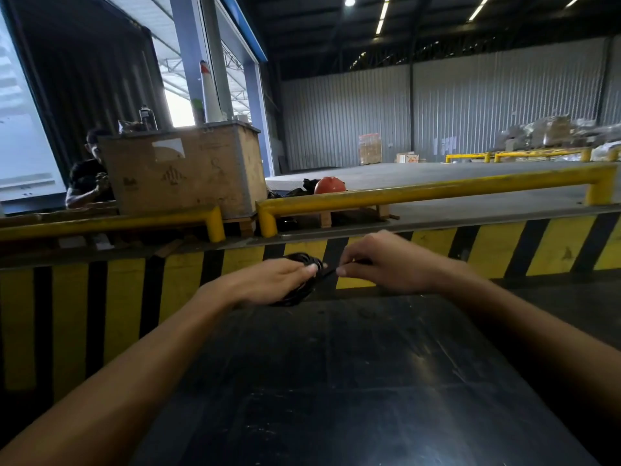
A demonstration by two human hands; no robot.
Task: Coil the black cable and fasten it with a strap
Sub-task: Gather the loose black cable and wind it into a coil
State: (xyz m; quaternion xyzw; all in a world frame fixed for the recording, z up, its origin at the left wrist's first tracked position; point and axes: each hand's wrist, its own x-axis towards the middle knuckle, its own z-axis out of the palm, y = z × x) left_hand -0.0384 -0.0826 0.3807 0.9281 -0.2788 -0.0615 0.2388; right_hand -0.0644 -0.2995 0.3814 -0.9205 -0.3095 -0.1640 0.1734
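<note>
Over dark table (369,364), left hand (272,280) gripping coiled cable (302,260) (strand running rightward), right hand (386,260) pinching

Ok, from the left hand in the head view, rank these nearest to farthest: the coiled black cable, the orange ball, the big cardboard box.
1. Coiled black cable: gripped in the left hand itself.
2. Orange ball: beyond the yellow rail, slightly right.
3. Big cardboard box: up left, seemingly about as far; too close to call.

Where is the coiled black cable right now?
In the head view, centre frame: the black cable is bunched in the left hand, above the dark surface's far edge, beside the right hand.
</note>
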